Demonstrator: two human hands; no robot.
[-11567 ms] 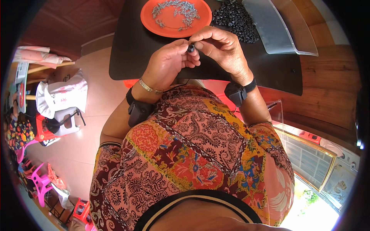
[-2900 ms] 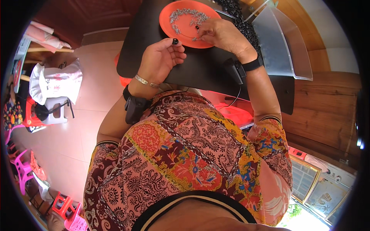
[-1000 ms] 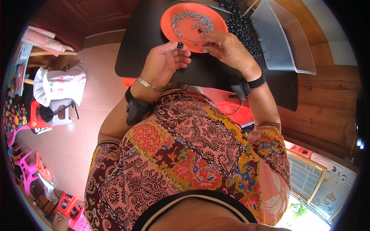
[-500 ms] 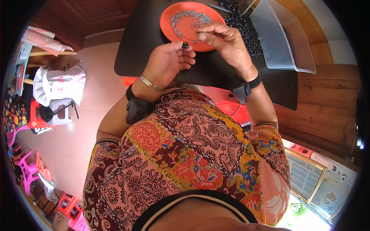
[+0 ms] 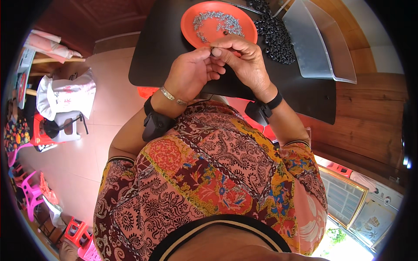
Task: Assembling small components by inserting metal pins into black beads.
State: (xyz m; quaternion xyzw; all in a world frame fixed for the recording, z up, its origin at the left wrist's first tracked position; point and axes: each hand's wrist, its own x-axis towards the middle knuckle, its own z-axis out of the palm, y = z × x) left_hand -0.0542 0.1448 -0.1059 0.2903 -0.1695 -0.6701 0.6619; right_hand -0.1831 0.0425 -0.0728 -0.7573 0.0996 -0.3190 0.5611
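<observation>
My left hand (image 5: 187, 74) is raised palm up before the table, thumb and finger pinching a small black round part (image 5: 214, 49), now mostly covered by fingers. My right hand (image 5: 244, 63) meets it there, thumb and index finger closed together at the part; anything small in that pinch is hidden. Just beyond both hands lies a round orange-red plate (image 5: 189, 27) on the table, with many tiny silver metal pieces (image 5: 230, 21) scattered in it. One dark bit (image 5: 225, 32) also sits in the plate.
Right of the plate, a heap of small black parts (image 5: 275, 41) covers part of the black table (image 5: 156, 56). A translucent plastic bin (image 5: 320, 48) stands beside the heap. To the left on the floor, a white sack (image 5: 67, 93) rests on a grey stool (image 5: 69, 126).
My right hand has moved from over the plate down and left to my left hand, and their fingertips now meet at the black part. The left hand has barely shifted.
</observation>
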